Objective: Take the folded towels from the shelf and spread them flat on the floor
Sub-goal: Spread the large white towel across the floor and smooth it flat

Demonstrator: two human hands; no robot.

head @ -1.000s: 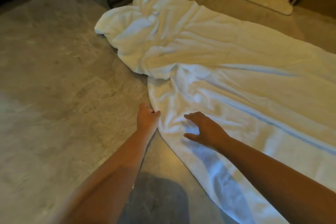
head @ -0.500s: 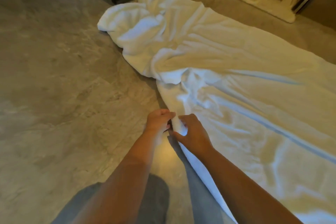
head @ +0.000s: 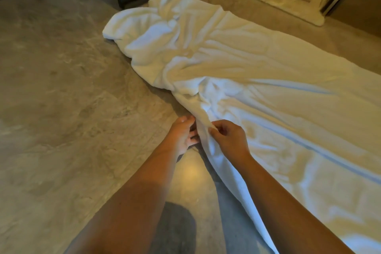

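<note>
Right hand pinches a raised fold on the near left edge of the white towel, left hand just beside it with fingers loosely spread against the cloth, towel spread rightward over the grey stone floor, far end bunched.

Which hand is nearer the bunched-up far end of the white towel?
Left, narrowly. The left hand lies at the towel's near edge, just below the bunched-up end; the right hand pinches a fold beside it, slightly farther away.
</note>
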